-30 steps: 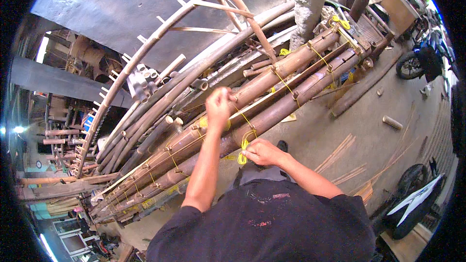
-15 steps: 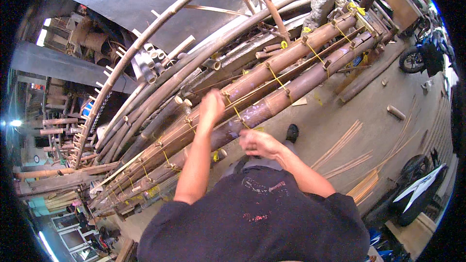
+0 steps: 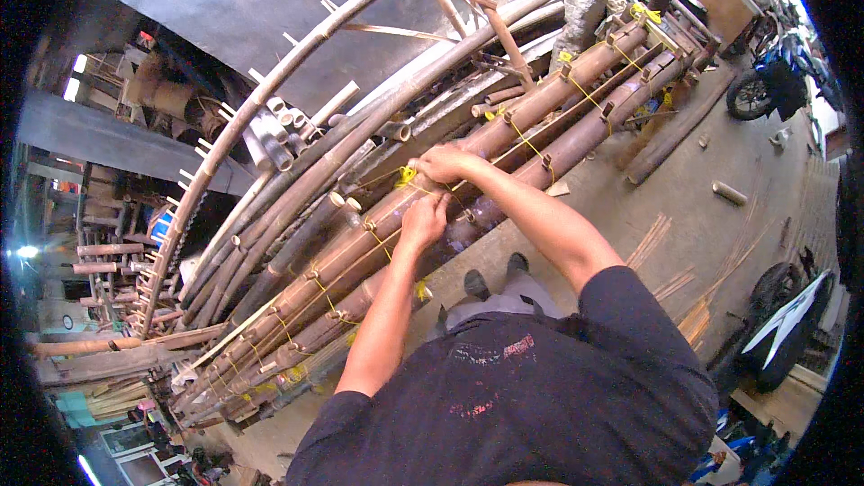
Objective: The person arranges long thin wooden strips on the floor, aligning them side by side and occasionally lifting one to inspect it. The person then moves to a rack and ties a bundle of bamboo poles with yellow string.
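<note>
Two long brown bamboo poles run side by side from lower left to upper right: a far pole and a near pole. Short pegs stick out of them, with yellow cord strung across from peg to peg. Over the far pole my right hand is closed on the cord, beside a loose yellow tangle. Just below it, between the poles, my left hand has its fingers pinched together at the cord. The fingertips of both hands are partly hidden.
Behind the poles lie stacked dark bamboo lengths and a curved, pegged bamboo frame. A rough concrete post rises at the far end. Split strips and a short bamboo piece lie on the floor. Motorcycles stand at right.
My right hand has moved up and left, across the near pole to the far one. The left hand has shifted slightly down and right. Both hands now sit close together.
</note>
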`<state>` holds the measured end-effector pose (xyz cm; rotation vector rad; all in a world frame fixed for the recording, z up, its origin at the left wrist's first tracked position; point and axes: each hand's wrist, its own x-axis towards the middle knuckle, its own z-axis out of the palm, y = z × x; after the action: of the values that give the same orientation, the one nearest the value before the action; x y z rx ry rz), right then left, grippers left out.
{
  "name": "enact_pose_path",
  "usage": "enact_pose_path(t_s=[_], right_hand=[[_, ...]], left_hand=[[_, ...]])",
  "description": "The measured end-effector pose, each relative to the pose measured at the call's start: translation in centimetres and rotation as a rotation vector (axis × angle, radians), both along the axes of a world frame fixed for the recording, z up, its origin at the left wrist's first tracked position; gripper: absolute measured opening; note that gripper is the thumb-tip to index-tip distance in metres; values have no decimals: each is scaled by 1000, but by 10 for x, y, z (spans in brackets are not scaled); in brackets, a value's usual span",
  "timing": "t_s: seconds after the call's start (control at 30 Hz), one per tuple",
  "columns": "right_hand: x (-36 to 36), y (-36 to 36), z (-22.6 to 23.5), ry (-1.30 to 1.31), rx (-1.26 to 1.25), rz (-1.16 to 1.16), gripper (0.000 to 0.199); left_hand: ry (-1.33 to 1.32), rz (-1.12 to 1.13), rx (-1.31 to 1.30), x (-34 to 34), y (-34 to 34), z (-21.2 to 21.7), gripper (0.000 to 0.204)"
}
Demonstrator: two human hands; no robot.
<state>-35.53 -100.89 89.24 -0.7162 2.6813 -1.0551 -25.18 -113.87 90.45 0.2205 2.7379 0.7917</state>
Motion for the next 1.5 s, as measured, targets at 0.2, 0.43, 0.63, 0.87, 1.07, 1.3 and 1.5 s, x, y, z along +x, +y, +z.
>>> enact_pose_path(t_s=[0.2,0.43,0.63,0.87,1.07,1.3,1.5], right_hand=[[140,40,81,-308,-253,480,43],[192,46,-21,11,-198,315,43],[205,49,-34,86,441,227,16],[241,-11,-2,-105,-351,126,25],[232,-148,-41,-408,-1155,-556,26],[154,-215,74,-10,139,266,28],[85,-168,20,-363,-422,83,51]], left_hand=[[-29,165,20,6,-37,0,33],[326,202,518,-61,-24,35,29],[283,363,-55,-115,-33,-49,33],[391,242,51,-32,-132,6,39],[213,99,-40,83,-170,-18,29],[660,105,56,75,-186,-75,37],[348,75,74,68,-172,-33,35]])
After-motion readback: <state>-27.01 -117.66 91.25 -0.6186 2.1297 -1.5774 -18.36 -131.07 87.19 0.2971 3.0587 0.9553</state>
